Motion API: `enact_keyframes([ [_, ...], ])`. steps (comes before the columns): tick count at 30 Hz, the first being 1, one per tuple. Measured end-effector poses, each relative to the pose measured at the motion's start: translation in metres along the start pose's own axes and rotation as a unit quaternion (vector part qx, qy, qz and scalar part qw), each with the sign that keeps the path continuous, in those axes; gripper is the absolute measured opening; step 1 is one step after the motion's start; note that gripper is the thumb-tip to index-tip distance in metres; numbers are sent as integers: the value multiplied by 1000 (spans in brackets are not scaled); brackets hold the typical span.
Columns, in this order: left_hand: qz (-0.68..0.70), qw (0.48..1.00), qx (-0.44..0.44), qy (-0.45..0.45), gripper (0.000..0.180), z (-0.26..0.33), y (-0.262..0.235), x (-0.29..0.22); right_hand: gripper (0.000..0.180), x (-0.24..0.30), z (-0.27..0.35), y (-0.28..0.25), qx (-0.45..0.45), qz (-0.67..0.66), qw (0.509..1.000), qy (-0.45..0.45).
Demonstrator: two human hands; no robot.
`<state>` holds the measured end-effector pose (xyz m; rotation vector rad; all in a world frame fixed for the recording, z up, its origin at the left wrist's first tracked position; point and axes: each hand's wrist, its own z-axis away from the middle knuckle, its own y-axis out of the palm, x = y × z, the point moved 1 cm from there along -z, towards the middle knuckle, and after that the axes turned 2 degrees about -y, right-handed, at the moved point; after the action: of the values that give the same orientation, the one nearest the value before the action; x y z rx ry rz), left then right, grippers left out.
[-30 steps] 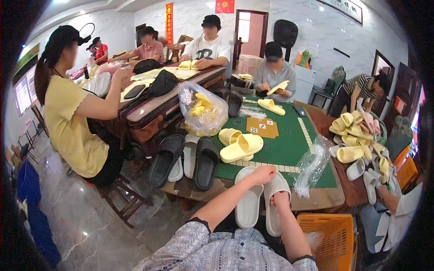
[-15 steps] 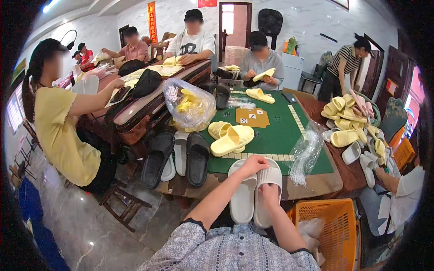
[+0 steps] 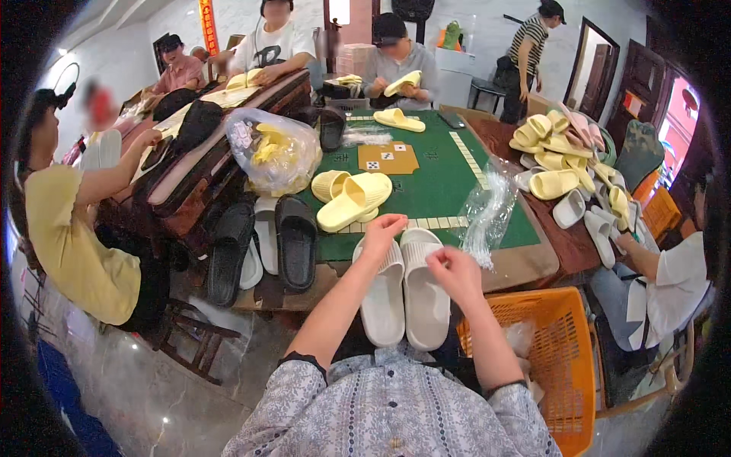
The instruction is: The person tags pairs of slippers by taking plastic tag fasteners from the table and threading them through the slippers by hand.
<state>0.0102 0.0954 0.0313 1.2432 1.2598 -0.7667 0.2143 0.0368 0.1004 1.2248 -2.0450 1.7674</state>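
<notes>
A pair of white slippers stands side by side in front of me, toes pointing away, at the table's near edge: the left slipper (image 3: 382, 308) and the right slipper (image 3: 425, 312). My left hand (image 3: 383, 234) is over the left slipper's toe, its thumb and fingertips pinched together. Over the right slipper's strap, my right hand (image 3: 454, 273) has its fingers curled in. Whatever either hand pinches is too small to make out. Beyond them, yellow slippers (image 3: 354, 202) lie stacked on the green table top (image 3: 434, 194).
Thin white strips fill a clear bag (image 3: 487, 221) to the right. Black slippers (image 3: 295, 244) and a bag of yellow pieces (image 3: 274, 152) are left. An orange crate (image 3: 567, 343) stands by my right arm. Slippers (image 3: 556, 183) heap at the right; several people work around.
My right hand has come out of the right slipper's opening and risen above its strap. My left hand has moved off the right slipper to above the left one. The view has shifted.
</notes>
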Motion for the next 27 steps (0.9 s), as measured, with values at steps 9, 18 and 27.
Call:
enact_keyframes([
  [9, 78, 997, 19, -16, 21, -3, -2, 17, 24, -37, -92, 83, 37, -327, 943, 49],
  [18, 87, 996, -3, -14, 24, -1, -4, 11, 12, -40, -81, 91, -62, -420, 905, 35],
  [27, 69, 997, -19, -23, 19, 0, -6, 14, 9, -37, -74, 94, -78, -388, 919, -3],
])
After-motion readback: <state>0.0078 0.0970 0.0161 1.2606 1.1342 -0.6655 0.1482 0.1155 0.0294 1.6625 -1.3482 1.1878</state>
